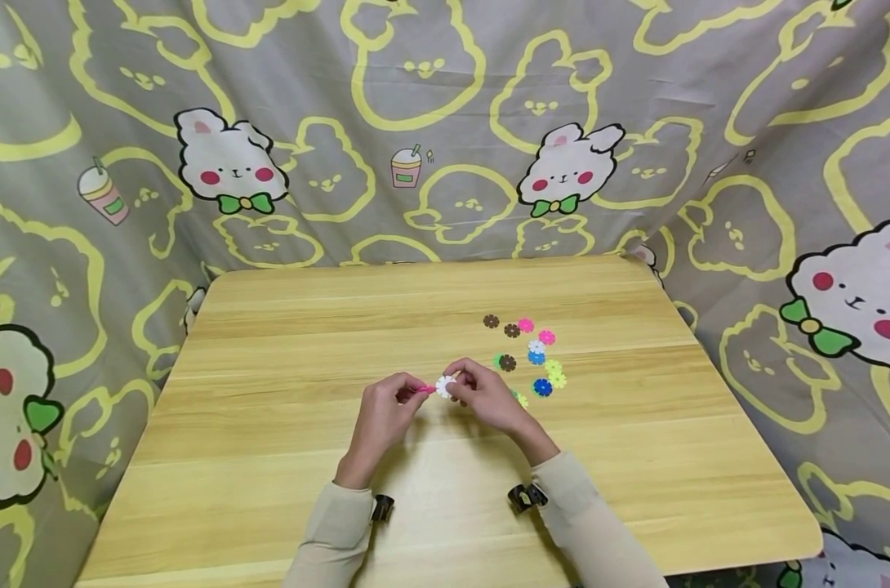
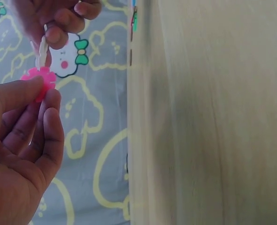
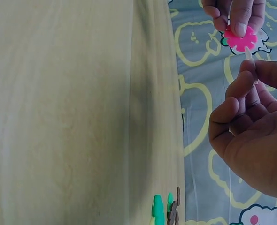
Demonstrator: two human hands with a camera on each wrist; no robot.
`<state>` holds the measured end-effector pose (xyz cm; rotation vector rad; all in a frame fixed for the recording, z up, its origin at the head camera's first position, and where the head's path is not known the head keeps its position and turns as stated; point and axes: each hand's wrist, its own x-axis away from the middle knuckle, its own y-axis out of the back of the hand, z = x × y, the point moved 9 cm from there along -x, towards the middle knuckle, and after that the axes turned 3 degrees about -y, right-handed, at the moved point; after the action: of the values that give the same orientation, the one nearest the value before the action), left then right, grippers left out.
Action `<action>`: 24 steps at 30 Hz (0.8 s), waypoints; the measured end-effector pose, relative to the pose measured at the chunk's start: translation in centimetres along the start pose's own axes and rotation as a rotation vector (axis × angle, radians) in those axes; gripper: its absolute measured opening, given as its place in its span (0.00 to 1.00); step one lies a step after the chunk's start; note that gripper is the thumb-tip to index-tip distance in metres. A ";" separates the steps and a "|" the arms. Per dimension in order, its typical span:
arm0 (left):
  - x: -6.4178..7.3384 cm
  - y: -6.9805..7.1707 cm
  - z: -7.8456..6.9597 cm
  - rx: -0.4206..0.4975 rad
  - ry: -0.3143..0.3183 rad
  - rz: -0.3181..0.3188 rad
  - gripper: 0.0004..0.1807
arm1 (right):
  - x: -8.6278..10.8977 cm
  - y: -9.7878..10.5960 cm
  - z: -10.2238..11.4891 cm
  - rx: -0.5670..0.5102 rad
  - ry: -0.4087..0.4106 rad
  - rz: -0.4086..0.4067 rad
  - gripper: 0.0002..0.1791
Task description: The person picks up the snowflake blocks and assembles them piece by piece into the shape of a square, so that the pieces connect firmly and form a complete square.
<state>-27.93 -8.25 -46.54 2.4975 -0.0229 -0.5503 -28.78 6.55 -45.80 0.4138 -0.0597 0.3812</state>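
By the left hand (image 1: 386, 412), a notched pink disc (image 2: 47, 80) is pinched; by the right hand (image 1: 485, 398), a thin white disc (image 1: 442, 387), set crosswise at its edge. Both are held above a wood-grained table (image 1: 269, 457), near scattered discs (image 1: 543, 387).

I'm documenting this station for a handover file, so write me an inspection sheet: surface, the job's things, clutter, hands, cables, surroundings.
Surface: light wood-grain tabletop with rounded corners.
Job's things: flat pink notched disc and flat white notched disc, held edge to edge; whether they are slotted together cannot be told. Loose multicoloured notched discs, some overlapping, lie on the tabletop, beyond and to the right of the right hand.
Clutter: nothing seen.
Hands: left hand pinches the pink disc; right hand pinches the white one.
Cables: nothing seen.
Surroundings: grey fabric printed with yellow outlines and white rabbit faces hangs behind and on both sides.
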 end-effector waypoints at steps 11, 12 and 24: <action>0.2 0.0 0.2 0.027 -0.003 -0.010 0.03 | -0.2 -0.2 -0.3 -0.045 0.000 0.006 0.11; 0.2 0.0 0.3 0.033 0.000 -0.011 0.02 | -0.2 -0.2 -0.3 -0.056 0.002 0.008 0.11; 0.1 -0.2 0.2 0.043 0.002 0.001 0.03 | -1.9 -1.0 -3.6 -0.091 -0.015 0.036 0.12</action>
<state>-27.96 -8.23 -46.81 2.5396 -0.0356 -0.5520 -30.22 6.52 -49.69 0.3258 -0.0985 0.4090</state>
